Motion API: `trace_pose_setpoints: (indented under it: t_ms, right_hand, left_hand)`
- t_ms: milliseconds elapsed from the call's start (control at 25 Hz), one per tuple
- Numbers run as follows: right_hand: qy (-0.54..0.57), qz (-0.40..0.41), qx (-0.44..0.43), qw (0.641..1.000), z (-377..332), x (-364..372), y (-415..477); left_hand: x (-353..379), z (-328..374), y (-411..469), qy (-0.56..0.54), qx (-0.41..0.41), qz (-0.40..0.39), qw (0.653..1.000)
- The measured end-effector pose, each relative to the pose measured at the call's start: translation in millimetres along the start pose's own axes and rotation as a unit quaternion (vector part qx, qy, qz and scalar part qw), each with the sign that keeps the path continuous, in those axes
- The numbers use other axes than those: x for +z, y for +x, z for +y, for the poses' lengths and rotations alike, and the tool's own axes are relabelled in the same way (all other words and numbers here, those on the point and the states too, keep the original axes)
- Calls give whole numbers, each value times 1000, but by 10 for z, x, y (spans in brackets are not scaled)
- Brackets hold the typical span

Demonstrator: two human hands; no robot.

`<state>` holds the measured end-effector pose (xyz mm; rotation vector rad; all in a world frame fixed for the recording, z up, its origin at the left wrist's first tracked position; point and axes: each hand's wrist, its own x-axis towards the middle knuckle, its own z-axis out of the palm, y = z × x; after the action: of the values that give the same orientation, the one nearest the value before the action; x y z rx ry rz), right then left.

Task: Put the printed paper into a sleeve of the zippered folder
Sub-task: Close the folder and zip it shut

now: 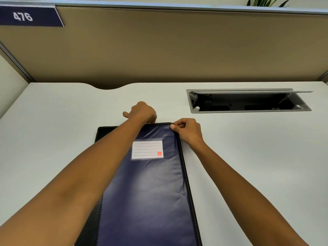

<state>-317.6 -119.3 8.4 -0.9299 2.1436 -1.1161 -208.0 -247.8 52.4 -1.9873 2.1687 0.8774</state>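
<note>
A dark blue zippered folder with black stitched edging lies closed on the white desk, long side running away from me. A clear label pocket with a lined card sits on its cover. My left hand is at the folder's far edge, fingers pinched down at the zipper line there. My right hand pinches the far right corner of the folder between thumb and fingers. No printed paper is in view.
An open cable hatch is sunk into the white desk at the back right. A tan partition with a number plate rises behind the desk. The desk's back edge has a curved notch.
</note>
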Motion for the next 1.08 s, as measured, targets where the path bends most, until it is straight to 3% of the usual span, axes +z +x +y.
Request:
trace_pose_setpoints:
  t_ms: [320,600,840,1080]
  right_hand:
    - [0,19,4,1000,16,34,-15]
    - [-7,31,1,999,31,68,-13]
    - [-6,40,6,999,34,76,-12]
    - [-5,47,4,999,31,76,-40]
  left_hand:
    - [-333,-530,262,-26,-36,2,999]
    - [-609,-1356,383,0,-107,107,988]
    - [-714,-1737,561,-153,-94,39,983]
    - [-606,-1740,517,-247,-90,62,963]
